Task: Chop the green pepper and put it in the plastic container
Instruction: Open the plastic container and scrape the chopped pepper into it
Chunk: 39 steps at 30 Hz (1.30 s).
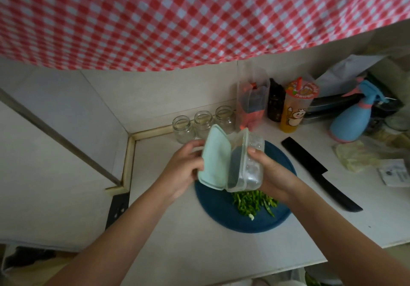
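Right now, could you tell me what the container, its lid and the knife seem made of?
Container: clear, glossy plastic; you see through its walls. Lid: pale green, matte, likely plastic. Knife: matte black throughout, perhaps ceramic or coated steel.

A red and white checked cloth (177, 19) hangs across the far side. Three empty glass jars (203, 122) stand in a row at the far edge of the desk (199, 252). To their right stand a dark bottle (275, 103) and an orange drink cup (295, 110) with a straw. A blue spray bottle (352, 121) stands further right.
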Tool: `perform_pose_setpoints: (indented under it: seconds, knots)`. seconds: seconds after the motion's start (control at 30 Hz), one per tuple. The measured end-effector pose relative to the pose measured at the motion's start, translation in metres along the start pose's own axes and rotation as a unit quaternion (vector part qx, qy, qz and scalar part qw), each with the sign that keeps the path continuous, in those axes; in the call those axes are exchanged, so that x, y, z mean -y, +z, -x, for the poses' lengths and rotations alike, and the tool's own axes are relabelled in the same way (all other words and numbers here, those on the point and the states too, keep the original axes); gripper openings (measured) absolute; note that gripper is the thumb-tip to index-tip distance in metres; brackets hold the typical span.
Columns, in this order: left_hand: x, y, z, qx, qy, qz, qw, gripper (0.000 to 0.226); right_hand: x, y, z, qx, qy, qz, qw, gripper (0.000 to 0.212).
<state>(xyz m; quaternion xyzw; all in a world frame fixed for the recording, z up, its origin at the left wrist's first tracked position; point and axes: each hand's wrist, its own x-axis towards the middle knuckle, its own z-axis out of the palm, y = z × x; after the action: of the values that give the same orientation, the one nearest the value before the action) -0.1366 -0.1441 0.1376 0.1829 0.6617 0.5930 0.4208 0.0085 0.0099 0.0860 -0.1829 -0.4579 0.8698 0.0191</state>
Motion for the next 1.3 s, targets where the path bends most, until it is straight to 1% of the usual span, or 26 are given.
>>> perform_pose_setpoints:
  seconds: [0.07, 0.13, 0.17, 0.23, 0.33, 0.37, 0.4, 0.47, 0.6, 0.67, 0.77, 0.87, 0.93, 0.97, 1.0, 1.03, 1.07, 1.1, 1.13, 1.2, 1.23, 1.27, 1.3]
  knots:
    - [0.002, -0.014, -0.007, -0.082, -0.014, 0.007, 0.996, 0.038, 0.005, 0.000, 0.003, -0.005, 0.011, -0.020, 1.000, 0.074]
    - [0.010, -0.035, -0.014, -0.159, -0.028, -0.018, 0.987, 0.032, 0.006, 0.001, 0.002, -0.014, 0.006, -0.054, 0.998, 0.057]
    - [0.016, -0.046, -0.016, -0.186, -0.034, -0.040, 0.981, 0.030, 0.005, 0.001, 0.001, -0.018, 0.001, -0.067, 0.998, 0.054]
    - [0.027, -0.068, -0.017, -0.213, -0.061, -0.104, 0.970, 0.027, 0.001, -0.001, -0.002, -0.016, -0.010, -0.091, 0.996, 0.064]
    - [0.044, -0.095, -0.005, -0.192, -0.123, -0.170, 0.959, 0.028, -0.011, -0.009, -0.011, -0.026, -0.002, -0.170, 0.985, 0.091]
    - [0.051, -0.102, 0.000, -0.179, -0.135, -0.175, 0.959, 0.029, -0.014, -0.009, -0.014, -0.025, 0.002, -0.190, 0.982, 0.095]
    - [0.057, -0.109, 0.005, -0.174, -0.144, -0.174, 0.959, 0.029, -0.018, -0.010, -0.017, -0.023, 0.009, -0.208, 0.978, 0.094]
    - [0.065, -0.120, 0.015, -0.174, -0.154, -0.167, 0.958, 0.028, -0.025, -0.009, -0.022, -0.023, 0.026, -0.244, 0.969, 0.083]
    - [0.078, -0.137, 0.023, -0.120, -0.188, -0.179, 0.958, 0.027, -0.033, 0.001, -0.027, -0.037, 0.029, -0.227, 0.973, 0.076]
    - [0.086, -0.143, 0.023, -0.108, -0.200, -0.210, 0.951, 0.029, -0.037, 0.007, -0.028, -0.048, 0.031, -0.224, 0.973, 0.074]
    - [0.094, -0.145, 0.022, -0.092, -0.207, -0.270, 0.936, 0.027, -0.041, 0.012, -0.032, -0.039, 0.034, -0.221, 0.974, 0.074]
    - [0.094, -0.147, 0.018, -0.062, -0.209, -0.328, 0.919, 0.025, -0.042, 0.017, -0.032, -0.039, 0.030, -0.227, 0.973, 0.069]
    - [0.092, -0.148, 0.012, -0.039, -0.204, -0.384, 0.900, 0.030, -0.043, 0.019, -0.031, -0.040, 0.019, -0.238, 0.970, 0.069]
    - [0.090, -0.146, 0.009, -0.044, -0.192, -0.395, 0.897, 0.033, -0.043, 0.019, -0.031, -0.036, 0.016, -0.240, 0.970, 0.069]
    - [0.086, -0.143, 0.006, -0.059, -0.172, -0.385, 0.905, 0.035, -0.042, 0.021, -0.030, -0.028, 0.013, -0.240, 0.970, 0.068]
    - [0.081, -0.137, 0.004, -0.074, -0.156, -0.346, 0.922, 0.036, -0.040, 0.022, -0.030, -0.019, 0.010, -0.240, 0.971, 0.067]
    - [0.075, -0.128, 0.002, -0.080, -0.148, -0.285, 0.944, 0.037, -0.038, 0.024, -0.031, -0.013, 0.009, -0.238, 0.971, 0.067]
    - [0.068, -0.116, 0.001, -0.065, -0.155, -0.209, 0.963, 0.040, -0.037, 0.025, -0.032, -0.007, 0.008, -0.234, 0.972, 0.067]
    - [0.061, -0.103, 0.000, -0.035, -0.167, -0.127, 0.977, 0.043, -0.036, 0.025, -0.033, -0.005, 0.008, -0.230, 0.973, 0.068]
    - [0.050, -0.079, -0.004, 0.018, -0.192, -0.001, 0.981, 0.044, -0.035, 0.024, -0.037, -0.001, 0.003, -0.223, 0.975, 0.064]
    - [0.047, -0.070, -0.006, 0.032, -0.201, 0.039, 0.978, 0.042, -0.035, 0.023, -0.038, 0.007, -0.004, -0.218, 0.976, 0.059]
    - [0.045, -0.063, -0.008, 0.044, -0.205, 0.062, 0.976, 0.039, -0.033, 0.024, -0.037, 0.003, -0.010, -0.215, 0.977, 0.057]
    - [0.046, -0.057, -0.011, 0.051, -0.205, 0.069, 0.975, 0.039, -0.030, 0.023, -0.035, -0.006, -0.012, -0.208, 0.978, 0.060]
